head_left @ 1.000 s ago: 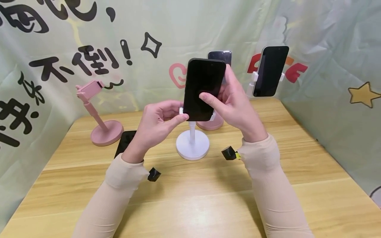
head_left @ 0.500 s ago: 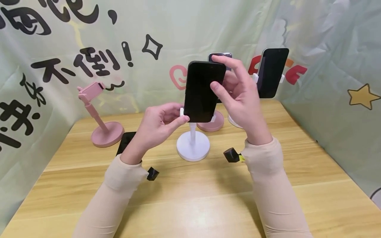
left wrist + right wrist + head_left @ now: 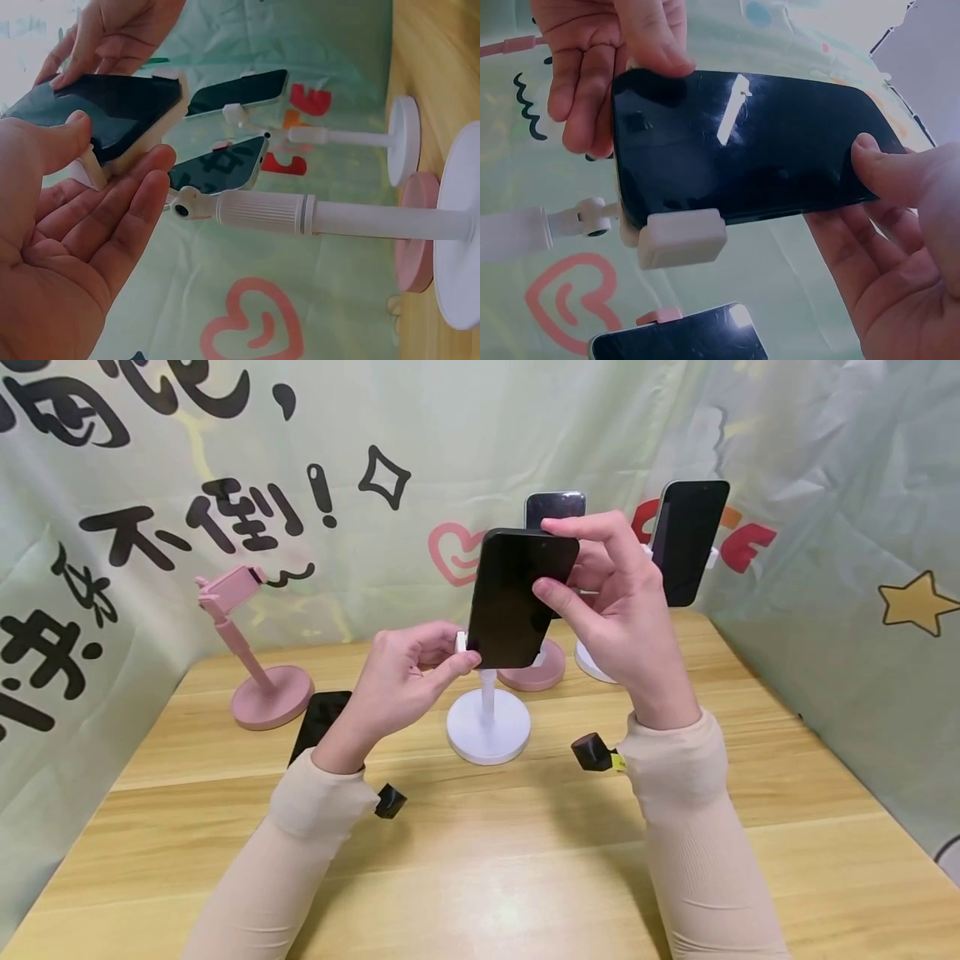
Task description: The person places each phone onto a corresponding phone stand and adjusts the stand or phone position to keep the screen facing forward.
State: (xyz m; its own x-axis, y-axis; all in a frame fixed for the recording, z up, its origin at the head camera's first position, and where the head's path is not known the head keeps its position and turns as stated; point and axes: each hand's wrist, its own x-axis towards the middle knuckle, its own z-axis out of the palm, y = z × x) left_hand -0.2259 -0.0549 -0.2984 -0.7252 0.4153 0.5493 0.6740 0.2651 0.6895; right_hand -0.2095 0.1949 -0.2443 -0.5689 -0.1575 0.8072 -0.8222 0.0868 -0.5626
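A black smartphone sits in the clamp of a white phone stand, its top tilted away. My left hand holds its lower left corner at the clamp, thumb in front. In the left wrist view, the fingers of my left hand lie behind the holder. My right hand grips the upper right of the smartphone, thumb on the screen and index finger along the top edge. In the right wrist view, a white clamp arm overlaps the edge of the smartphone.
Behind stand two more mounted smartphones, one in the middle and one at right. An unloaded pink stand is at left. Another smartphone lies on the wooden table, partly hidden by my left wrist. A printed curtain closes the back.
My right hand has shifted from the smartphone's right side up to its top right corner. The smartphone's top has tipped backward and slightly right. My left hand has stayed nearly in place.
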